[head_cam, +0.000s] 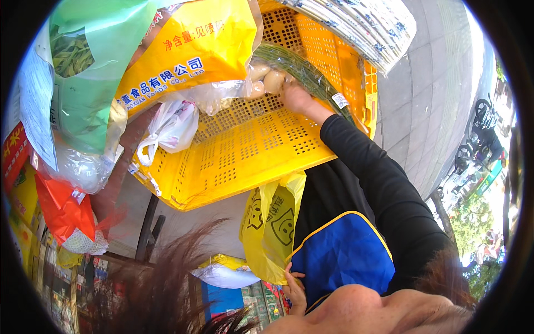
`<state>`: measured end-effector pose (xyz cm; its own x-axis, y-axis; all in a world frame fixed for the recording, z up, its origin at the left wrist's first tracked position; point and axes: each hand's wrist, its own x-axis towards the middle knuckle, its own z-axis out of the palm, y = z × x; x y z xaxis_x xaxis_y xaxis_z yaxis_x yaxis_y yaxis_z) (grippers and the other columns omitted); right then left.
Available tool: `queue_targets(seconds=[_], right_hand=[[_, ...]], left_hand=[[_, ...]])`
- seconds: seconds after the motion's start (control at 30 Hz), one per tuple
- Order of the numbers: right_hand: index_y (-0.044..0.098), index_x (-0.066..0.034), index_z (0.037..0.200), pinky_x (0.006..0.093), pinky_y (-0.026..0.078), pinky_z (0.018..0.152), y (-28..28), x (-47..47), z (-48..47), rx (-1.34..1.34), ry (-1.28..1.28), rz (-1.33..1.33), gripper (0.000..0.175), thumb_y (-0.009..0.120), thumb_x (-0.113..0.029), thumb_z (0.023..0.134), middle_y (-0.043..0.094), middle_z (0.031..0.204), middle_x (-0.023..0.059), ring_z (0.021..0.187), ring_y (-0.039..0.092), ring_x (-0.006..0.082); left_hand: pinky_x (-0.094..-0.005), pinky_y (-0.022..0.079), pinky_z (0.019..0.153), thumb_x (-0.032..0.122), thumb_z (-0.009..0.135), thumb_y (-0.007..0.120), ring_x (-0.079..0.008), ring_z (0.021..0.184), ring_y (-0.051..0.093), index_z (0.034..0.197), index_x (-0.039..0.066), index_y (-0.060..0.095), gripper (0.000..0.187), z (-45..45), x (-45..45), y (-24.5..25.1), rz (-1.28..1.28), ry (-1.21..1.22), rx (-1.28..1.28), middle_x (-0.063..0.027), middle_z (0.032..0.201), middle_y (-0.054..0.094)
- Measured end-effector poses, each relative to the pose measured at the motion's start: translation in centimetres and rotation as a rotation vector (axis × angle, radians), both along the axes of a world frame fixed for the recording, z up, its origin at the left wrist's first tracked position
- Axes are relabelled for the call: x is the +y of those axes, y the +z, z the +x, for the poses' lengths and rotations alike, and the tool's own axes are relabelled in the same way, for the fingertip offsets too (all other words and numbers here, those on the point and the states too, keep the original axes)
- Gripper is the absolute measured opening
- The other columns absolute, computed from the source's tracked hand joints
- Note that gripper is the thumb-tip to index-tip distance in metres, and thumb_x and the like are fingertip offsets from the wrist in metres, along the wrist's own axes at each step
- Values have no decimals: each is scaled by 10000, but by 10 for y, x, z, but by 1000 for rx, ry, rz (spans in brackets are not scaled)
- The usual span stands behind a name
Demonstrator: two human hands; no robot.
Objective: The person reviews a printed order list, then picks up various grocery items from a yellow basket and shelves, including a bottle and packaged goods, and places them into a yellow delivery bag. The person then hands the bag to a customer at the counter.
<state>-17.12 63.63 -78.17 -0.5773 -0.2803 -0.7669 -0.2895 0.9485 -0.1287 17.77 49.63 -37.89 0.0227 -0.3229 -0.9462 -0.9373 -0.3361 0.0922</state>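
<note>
My right hand (pixel 298 98) reaches into a yellow perforated plastic crate (pixel 250 152). It is at the pale brown rounded items (pixel 274 81) in clear plastic; its fingers are mostly hidden, so its grip does not show. Beside it curves a bundle of long green vegetable stalks (pixel 315 75) in clear film with a printed label. Low in the view, my left hand (pixel 295 288) holds a translucent yellow plastic bag (pixel 271 225) with dark printed cartoon faces. The bag hangs next to a blue apron (pixel 344 254) with yellow trim, below the crate's near edge.
A knotted white plastic bag (pixel 173 125) sits at the crate's left side. Large yellow (pixel 217 46) and green (pixel 83 121) food packages crowd the upper left. A red bag (pixel 66 208) lies below them. Patterned wrapped packs (pixel 367 31) overlap the far edge; grey paving (pixel 425 96) extends right.
</note>
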Motion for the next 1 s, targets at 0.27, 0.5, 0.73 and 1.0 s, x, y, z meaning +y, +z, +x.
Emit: queue_targets(seconds=[0.27,0.5,0.73,1.0], right_hand=[[225,-66,1481,414,360,1079,-37,8,-39,-22,-445,-363,1014,800,-362,699,341,1454,256,1316,383,395],[258,75,1385,412,489,892,-33,-5,-28,-161,-625,-307,1160,867,-447,546,589,1142,301,1054,586,414],[609,45,1134,424,485,881,3,-9,-25,-493,-710,-240,796,798,-462,550,636,1075,232,1021,614,341],[657,5,1070,557,363,994,125,-14,-9,-213,-498,-354,582,737,-359,623,513,1209,200,1116,530,358]], left_hand=[[-180,281,420,372,1046,301,-51,439,357,1233,26,553,467,-10,0,1,-57,-39,-156,-33,673,580],[-187,275,437,399,1037,320,-53,471,358,1281,25,520,489,-22,-14,-1,-22,-223,-200,-37,710,560],[-189,285,451,404,1034,325,-57,481,364,1311,23,495,501,-28,-21,-5,-35,-273,-166,-42,740,560],[-190,296,466,410,1031,332,-61,492,370,1345,20,467,519,-44,-27,10,-16,-271,-32,-47,775,560]])
